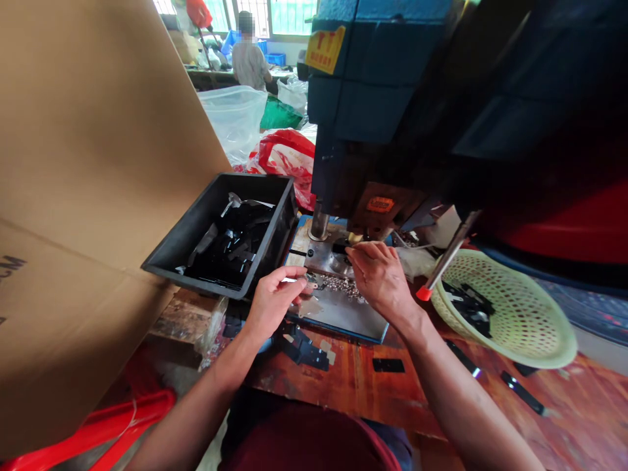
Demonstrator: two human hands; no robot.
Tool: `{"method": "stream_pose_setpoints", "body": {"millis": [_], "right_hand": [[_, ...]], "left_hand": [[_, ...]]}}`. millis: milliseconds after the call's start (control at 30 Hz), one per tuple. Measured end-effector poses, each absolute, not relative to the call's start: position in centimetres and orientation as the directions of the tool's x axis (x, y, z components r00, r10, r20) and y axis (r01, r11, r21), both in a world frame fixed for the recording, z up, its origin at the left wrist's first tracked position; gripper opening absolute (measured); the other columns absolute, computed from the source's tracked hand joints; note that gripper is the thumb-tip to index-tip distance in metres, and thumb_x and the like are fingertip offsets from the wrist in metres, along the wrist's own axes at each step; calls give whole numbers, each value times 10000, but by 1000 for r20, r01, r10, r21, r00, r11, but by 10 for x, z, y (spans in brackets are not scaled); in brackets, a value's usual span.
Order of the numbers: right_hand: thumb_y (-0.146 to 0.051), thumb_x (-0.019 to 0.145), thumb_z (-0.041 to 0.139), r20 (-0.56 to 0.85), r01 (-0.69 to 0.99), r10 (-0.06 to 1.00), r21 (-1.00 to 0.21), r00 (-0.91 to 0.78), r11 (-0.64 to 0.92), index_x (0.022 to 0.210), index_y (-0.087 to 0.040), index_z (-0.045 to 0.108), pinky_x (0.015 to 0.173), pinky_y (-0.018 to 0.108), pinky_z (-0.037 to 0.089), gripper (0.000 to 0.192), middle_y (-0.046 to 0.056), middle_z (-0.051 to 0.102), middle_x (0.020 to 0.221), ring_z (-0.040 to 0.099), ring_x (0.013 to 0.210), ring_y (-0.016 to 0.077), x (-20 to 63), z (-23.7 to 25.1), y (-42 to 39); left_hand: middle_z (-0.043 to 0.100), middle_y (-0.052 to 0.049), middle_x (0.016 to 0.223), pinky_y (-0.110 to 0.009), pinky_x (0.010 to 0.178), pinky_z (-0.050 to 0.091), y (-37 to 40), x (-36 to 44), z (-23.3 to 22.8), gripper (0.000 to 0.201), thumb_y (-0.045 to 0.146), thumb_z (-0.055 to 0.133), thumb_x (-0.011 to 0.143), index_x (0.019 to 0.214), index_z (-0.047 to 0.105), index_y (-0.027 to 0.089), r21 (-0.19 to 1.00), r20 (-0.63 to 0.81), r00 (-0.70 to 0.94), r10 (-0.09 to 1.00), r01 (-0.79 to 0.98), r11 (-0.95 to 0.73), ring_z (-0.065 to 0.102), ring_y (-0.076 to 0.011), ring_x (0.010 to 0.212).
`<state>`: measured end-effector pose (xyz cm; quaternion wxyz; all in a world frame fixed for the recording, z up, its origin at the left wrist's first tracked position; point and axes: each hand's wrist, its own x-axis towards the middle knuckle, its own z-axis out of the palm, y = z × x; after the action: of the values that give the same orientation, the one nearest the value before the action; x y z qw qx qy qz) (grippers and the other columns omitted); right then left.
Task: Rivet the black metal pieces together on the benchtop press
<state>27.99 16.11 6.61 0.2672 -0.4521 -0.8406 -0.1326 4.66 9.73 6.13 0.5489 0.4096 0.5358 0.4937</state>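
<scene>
My right hand (380,275) is closed in a pinch on a thin black flat piece (339,248), at the metal work block (321,263) under the head of a blue press (375,78). Its fingertips are close to the press tooling, and part of the piece is hidden. Lower to the left, the thumb and forefinger of my left hand (272,294) close on a small metal piece (311,284), partly covered by the fingers. Between my hands, a heap of small shiny metal parts (343,286) lies on the press's base plate (338,317).
A black bin (282,229) with dark flat pieces stands left, beside a large cardboard sheet (88,163). On the right are a pale green basket (530,314) and a red-tipped lever (446,261). Black pieces (304,350) lie on the wooden table (343,389). A person (249,62) is far back.
</scene>
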Motion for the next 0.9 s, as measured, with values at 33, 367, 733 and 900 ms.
{"method": "stream_pose_setpoints", "body": {"millis": [33, 367, 733, 900], "right_hand": [[-181, 1041, 506, 566, 832, 695, -30, -443, 554, 1131, -214, 750, 837, 405, 392, 263, 89, 755, 1088, 589, 1013, 264, 280, 66, 162], [-377, 1062, 520, 405, 725, 886, -537, -226, 430, 1026, -205, 740, 823, 366, 496, 282, 76, 729, 941, 655, 898, 220, 275, 84, 122], [-548, 993, 584, 18, 348, 945, -927, -328, 139, 822, -224, 660, 617, 277, 408, 374, -15, 623, 722, 534, 673, 145, 262, 80, 112], [-471, 1067, 480, 319, 618, 925, -691, -204, 375, 1018, -220, 741, 760, 338, 491, 366, 63, 696, 904, 622, 825, 199, 272, 78, 128]], "left_hand": [[816, -96, 821, -254, 603, 549, 97, 47, 61, 379, 392, 806, 796, 1069, 758, 134, 979, -181, -60, 982, -101, 175, 740, -189, 706], [802, -83, 801, -227, 557, 519, 98, 53, 66, 375, 398, 842, 777, 1046, 775, 146, 964, -216, -56, 975, -173, 203, 710, -163, 643], [731, -96, 1199, -363, 867, 610, 99, 61, 68, 286, 359, 763, 920, 1183, 788, 251, 865, 356, 189, 915, 305, -399, 713, -225, 1000], [734, -94, 1095, -380, 945, 579, 111, 43, 74, 216, 344, 725, 970, 1130, 798, 219, 709, 473, 207, 857, 488, -509, 694, -227, 1005]]}}
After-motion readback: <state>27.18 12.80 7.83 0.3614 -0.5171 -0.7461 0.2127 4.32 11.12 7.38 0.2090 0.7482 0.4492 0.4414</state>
